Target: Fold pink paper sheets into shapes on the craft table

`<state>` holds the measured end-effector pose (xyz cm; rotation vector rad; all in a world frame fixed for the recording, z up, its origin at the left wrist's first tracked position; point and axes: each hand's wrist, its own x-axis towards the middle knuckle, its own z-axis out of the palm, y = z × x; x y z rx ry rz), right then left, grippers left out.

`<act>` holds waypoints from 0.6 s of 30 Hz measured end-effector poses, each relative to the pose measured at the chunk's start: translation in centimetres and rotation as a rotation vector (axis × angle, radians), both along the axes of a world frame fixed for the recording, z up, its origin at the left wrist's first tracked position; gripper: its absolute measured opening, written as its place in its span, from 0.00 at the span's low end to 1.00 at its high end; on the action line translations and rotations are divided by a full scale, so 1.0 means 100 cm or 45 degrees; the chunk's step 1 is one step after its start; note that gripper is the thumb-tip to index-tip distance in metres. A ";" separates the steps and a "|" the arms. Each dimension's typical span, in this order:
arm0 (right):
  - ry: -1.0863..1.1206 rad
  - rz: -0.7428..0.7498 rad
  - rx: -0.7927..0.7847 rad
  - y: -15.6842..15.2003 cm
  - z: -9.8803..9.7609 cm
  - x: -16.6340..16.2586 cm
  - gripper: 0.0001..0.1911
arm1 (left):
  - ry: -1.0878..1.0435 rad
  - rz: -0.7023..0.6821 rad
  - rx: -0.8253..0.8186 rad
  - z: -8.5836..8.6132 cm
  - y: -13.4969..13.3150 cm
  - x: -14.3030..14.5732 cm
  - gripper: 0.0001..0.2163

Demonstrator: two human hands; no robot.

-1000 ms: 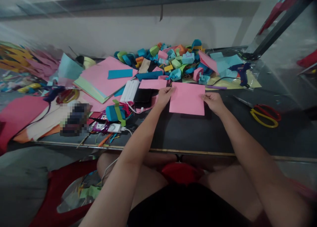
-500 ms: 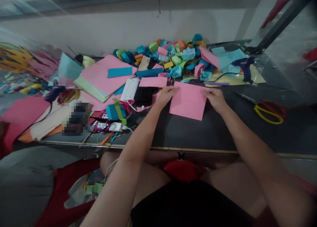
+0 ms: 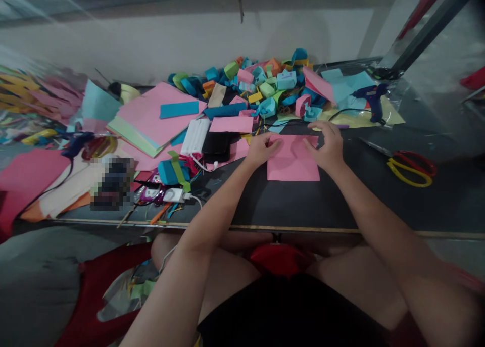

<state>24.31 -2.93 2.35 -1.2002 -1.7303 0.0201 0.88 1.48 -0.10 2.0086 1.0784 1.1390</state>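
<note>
A pink sheet of paper (image 3: 293,167) lies before me on the dark tabletop, its near edge facing me. My left hand (image 3: 261,150) is closed at its upper left corner, the thumb resting over the paper and the fingers along the top edge. At the upper right, my right hand (image 3: 330,144) has its thumb touching the sheet. Its fingers are spread apart from the thumb, reaching beyond the top edge. Right of that hand lie scissors (image 3: 411,169) with red and yellow handles.
Folded colored paper pieces (image 3: 267,89) are heaped along the wall. A blue glue gun (image 3: 373,102) stands at the back right. Stacked paper sheets (image 3: 146,109), a white power bank (image 3: 195,137) and a black wallet-like item (image 3: 215,146) lie to the left. The table's front edge (image 3: 303,229) is near my lap.
The pink sheet has come down flatter and turned straighter to me. My thumbs have moved inward over it, and my right fingers have spread from its corner.
</note>
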 end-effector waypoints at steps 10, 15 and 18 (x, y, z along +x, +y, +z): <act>-0.092 0.229 0.108 -0.016 0.007 -0.024 0.19 | 0.511 -0.043 0.953 0.003 -0.027 0.014 0.15; -0.016 0.259 0.089 -0.012 -0.001 -0.022 0.19 | 0.466 -0.033 1.056 0.003 -0.029 0.016 0.16; 0.043 0.282 0.088 -0.004 -0.009 -0.013 0.20 | 0.403 -0.026 0.965 0.003 -0.028 0.014 0.16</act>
